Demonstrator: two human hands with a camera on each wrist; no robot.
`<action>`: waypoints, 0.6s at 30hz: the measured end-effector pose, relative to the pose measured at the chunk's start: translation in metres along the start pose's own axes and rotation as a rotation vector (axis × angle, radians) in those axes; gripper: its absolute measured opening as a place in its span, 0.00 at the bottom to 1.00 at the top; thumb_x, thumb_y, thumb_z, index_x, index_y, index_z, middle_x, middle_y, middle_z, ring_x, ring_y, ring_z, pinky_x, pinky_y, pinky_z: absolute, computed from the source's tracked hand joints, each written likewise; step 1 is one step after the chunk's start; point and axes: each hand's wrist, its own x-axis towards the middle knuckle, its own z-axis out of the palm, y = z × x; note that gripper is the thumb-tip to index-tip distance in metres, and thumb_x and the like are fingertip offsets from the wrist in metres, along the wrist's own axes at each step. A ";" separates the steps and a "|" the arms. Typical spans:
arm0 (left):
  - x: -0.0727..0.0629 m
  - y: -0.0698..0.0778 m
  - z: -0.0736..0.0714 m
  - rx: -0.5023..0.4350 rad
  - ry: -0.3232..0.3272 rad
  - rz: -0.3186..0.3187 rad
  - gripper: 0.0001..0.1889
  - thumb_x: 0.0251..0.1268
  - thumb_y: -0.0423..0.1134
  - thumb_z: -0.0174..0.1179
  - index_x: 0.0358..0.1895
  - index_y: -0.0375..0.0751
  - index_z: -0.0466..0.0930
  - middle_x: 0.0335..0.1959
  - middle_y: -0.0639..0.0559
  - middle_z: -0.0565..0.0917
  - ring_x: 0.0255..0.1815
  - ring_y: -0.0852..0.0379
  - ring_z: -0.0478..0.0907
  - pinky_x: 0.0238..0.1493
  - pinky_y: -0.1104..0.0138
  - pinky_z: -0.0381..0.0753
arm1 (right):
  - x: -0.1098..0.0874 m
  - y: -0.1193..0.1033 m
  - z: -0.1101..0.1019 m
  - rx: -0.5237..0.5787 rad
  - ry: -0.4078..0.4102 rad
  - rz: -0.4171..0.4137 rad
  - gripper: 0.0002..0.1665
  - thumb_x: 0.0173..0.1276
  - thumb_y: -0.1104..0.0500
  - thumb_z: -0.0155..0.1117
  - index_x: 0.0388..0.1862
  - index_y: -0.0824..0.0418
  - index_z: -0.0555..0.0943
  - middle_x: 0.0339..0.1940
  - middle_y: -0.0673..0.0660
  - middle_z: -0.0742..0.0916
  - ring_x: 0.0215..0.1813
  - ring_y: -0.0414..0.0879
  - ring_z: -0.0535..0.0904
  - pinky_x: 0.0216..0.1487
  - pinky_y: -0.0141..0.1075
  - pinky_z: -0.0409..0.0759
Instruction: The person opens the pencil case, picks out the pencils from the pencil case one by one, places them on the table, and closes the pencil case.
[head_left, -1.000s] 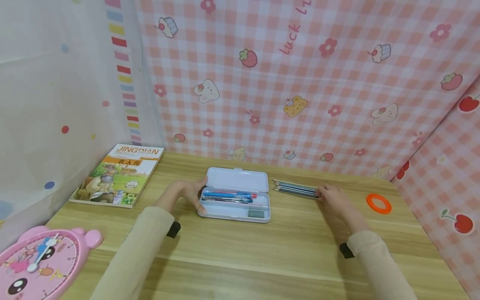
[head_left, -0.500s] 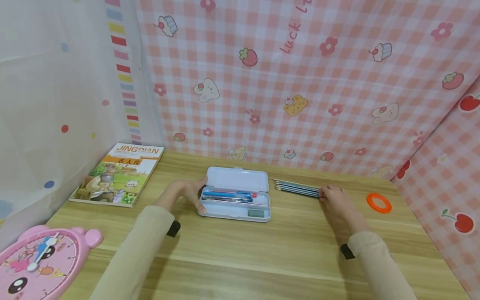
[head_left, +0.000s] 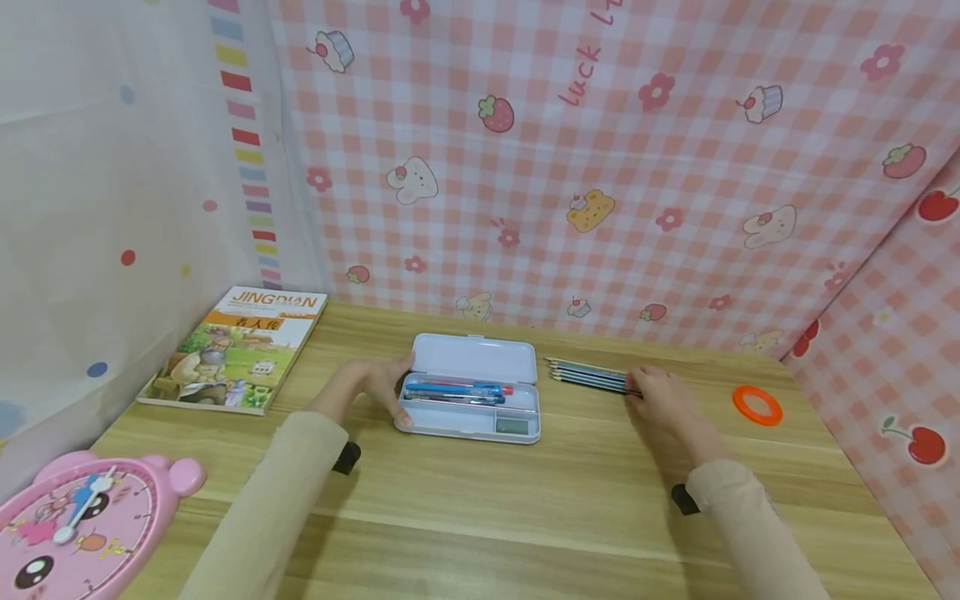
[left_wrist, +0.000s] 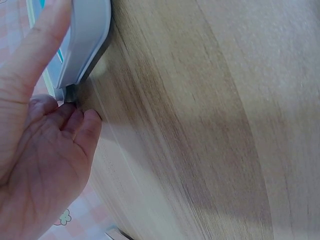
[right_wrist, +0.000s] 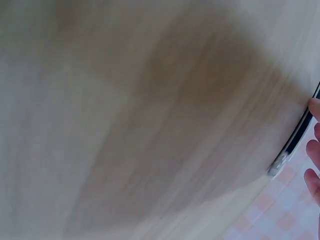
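An open white pencil case (head_left: 474, 358) lies on the wooden table, its lid folded back. Inside are blue and dark pens (head_left: 457, 390) and a grey-green block (head_left: 512, 427) in the corner compartment. My left hand (head_left: 378, 390) holds the case's left end, thumb at the front corner and fingers behind; the left wrist view shows the thumb along the case wall (left_wrist: 92, 35). To the right, several pencils (head_left: 588, 377) lie side by side, tips leftward. My right hand (head_left: 663, 398) pinches their right ends; in the right wrist view the fingertips (right_wrist: 313, 150) overlap a dark pencil (right_wrist: 300, 131).
An orange ring (head_left: 757, 406) lies right of my right hand. A book (head_left: 236, 350) is at the back left, and a pink clock (head_left: 97, 525) stands at the front left. Checked cloth (head_left: 570, 167) hangs along the table's (head_left: 510, 517) back edge.
My right hand went slightly right along the pencils, then back left, and now covers more of their ends. The pencils, the case and my left hand stay in place.
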 end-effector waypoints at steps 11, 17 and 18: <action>0.001 -0.001 0.000 -0.006 0.003 -0.003 0.67 0.41 0.52 0.71 0.70 0.32 0.24 0.73 0.35 0.33 0.74 0.40 0.32 0.74 0.52 0.39 | 0.016 -0.040 0.000 0.105 0.011 -0.135 0.07 0.56 0.61 0.67 0.30 0.63 0.78 0.28 0.54 0.80 0.32 0.46 0.77 0.35 0.41 0.77; 0.003 -0.001 0.001 0.005 0.002 0.004 0.66 0.41 0.52 0.71 0.70 0.32 0.25 0.73 0.35 0.33 0.74 0.41 0.32 0.74 0.52 0.39 | 0.028 -0.069 0.000 0.130 -0.025 -0.215 0.08 0.59 0.58 0.64 0.31 0.62 0.79 0.28 0.54 0.80 0.31 0.45 0.76 0.34 0.39 0.77; 0.003 -0.001 0.001 0.004 0.002 0.002 0.67 0.41 0.52 0.71 0.70 0.32 0.25 0.73 0.35 0.33 0.74 0.41 0.32 0.74 0.52 0.39 | 0.030 -0.074 -0.001 0.139 -0.039 -0.219 0.07 0.59 0.58 0.63 0.31 0.62 0.79 0.28 0.53 0.80 0.31 0.45 0.75 0.35 0.39 0.76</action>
